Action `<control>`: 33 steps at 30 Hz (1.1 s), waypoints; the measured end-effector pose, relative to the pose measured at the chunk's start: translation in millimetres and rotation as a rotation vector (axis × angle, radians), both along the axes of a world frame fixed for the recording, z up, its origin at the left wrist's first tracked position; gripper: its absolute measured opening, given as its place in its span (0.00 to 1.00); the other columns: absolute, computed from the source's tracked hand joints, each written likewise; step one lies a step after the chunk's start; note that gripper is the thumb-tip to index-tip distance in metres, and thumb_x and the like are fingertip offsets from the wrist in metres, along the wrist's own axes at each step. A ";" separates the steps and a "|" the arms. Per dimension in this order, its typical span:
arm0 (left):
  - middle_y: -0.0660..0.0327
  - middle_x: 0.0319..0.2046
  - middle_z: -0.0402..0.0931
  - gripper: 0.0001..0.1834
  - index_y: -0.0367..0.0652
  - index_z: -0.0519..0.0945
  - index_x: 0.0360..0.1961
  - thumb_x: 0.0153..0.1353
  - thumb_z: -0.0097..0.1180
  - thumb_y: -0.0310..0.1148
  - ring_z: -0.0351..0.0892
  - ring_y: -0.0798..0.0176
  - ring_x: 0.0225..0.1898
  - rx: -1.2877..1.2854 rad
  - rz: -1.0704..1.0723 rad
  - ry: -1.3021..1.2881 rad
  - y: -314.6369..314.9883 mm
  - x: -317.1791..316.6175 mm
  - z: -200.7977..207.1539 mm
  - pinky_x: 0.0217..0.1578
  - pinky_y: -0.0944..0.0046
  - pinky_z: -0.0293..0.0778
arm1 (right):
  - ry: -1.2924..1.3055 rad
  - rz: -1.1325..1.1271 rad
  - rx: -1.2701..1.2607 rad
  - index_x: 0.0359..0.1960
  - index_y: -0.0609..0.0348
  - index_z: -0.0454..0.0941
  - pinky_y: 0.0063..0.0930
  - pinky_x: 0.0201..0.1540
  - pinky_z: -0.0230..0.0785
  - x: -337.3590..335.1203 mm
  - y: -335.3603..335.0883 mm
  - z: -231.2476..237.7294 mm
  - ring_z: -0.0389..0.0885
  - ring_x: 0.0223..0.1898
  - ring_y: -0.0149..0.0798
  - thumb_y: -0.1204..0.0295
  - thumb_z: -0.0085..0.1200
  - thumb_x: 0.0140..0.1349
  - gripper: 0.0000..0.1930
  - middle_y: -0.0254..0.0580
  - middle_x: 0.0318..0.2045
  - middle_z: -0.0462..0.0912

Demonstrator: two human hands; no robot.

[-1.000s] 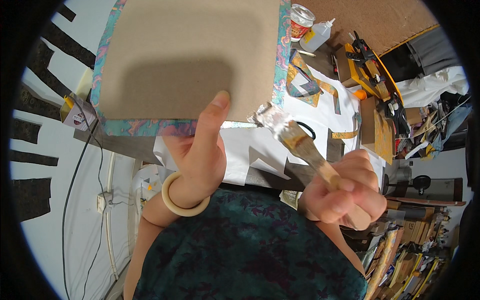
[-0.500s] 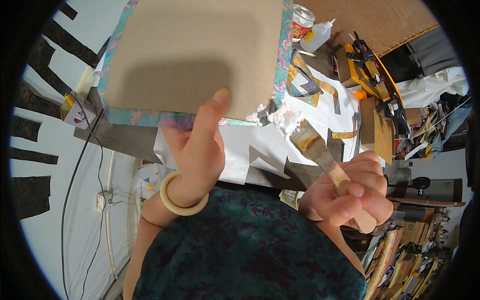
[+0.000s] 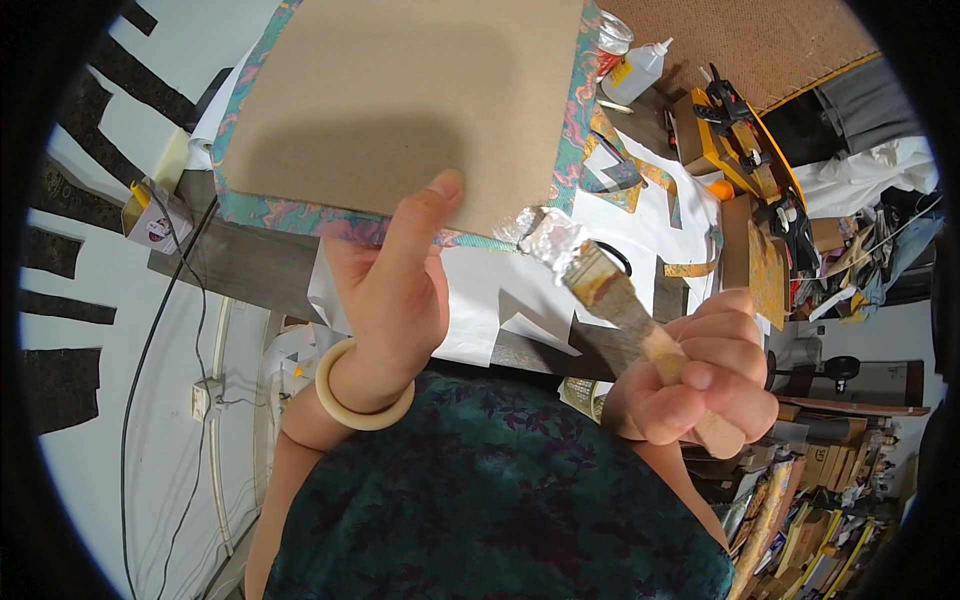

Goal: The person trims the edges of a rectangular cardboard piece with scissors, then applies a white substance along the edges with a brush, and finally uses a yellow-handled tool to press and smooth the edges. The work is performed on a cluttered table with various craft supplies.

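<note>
My left hand [image 3: 385, 285] holds up a large brown cardboard board [image 3: 400, 100] by its near edge, thumb pressed on its face. The board is bordered with marbled teal and pink paper [image 3: 300, 215]. A cream bangle [image 3: 362, 392] circles that wrist. My right hand [image 3: 700, 385] grips the wooden handle of a flat paintbrush [image 3: 610, 290]. Its glue-whitened bristles [image 3: 545, 232] touch the board's lower right corner.
A white paper sheet [image 3: 480, 290] covers the dark table below the board. A glue bottle [image 3: 635, 70], a jar, paper scraps and yellow clamps [image 3: 735, 140] lie at the right. Shelves of stock stand lower right. A small box and cables hang at the left.
The board has tilted and shifted slightly. My right hand has moved the brush up and left, so its bristles now meet the board's lower right corner.
</note>
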State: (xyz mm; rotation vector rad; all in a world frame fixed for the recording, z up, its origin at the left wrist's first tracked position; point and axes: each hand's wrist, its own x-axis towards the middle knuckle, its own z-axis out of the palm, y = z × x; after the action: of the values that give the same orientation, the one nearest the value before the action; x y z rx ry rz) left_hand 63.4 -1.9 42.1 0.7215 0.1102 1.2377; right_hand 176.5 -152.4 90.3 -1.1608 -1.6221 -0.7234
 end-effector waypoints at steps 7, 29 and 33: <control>0.63 0.41 0.78 0.12 0.38 0.77 0.42 0.58 0.55 0.16 0.76 0.70 0.43 0.093 -0.027 -0.026 1.8 -1.3 -4.5 0.49 0.68 0.68 | -0.031 0.012 0.021 0.35 0.59 0.67 0.27 0.19 0.58 1.4 0.6 1.1 0.67 0.17 0.33 0.66 0.60 0.62 0.14 0.34 0.21 0.71; 0.59 0.52 0.73 0.19 0.37 0.71 0.53 0.59 0.50 0.14 0.73 0.64 0.55 0.170 -0.078 -0.077 7.2 -0.6 -17.7 0.60 0.59 0.66 | -0.062 -0.056 0.035 0.33 0.58 0.69 0.28 0.19 0.58 -1.5 1.6 1.2 0.67 0.16 0.34 0.66 0.60 0.61 0.13 0.34 0.20 0.71; 0.65 0.36 0.79 0.09 0.38 0.78 0.39 0.57 0.58 0.17 0.76 0.72 0.39 -0.027 -0.029 0.038 1.7 0.5 2.5 0.45 0.71 0.68 | -0.083 -0.086 0.022 0.34 0.58 0.68 0.26 0.19 0.58 2.1 -0.1 2.5 0.67 0.17 0.32 0.64 0.60 0.61 0.14 0.34 0.21 0.71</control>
State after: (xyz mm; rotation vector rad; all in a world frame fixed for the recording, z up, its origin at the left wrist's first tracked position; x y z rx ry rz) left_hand 63.9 -0.2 44.5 0.7204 0.1469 1.1934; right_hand 178.6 -152.5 92.8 -1.2042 -1.6367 -0.8521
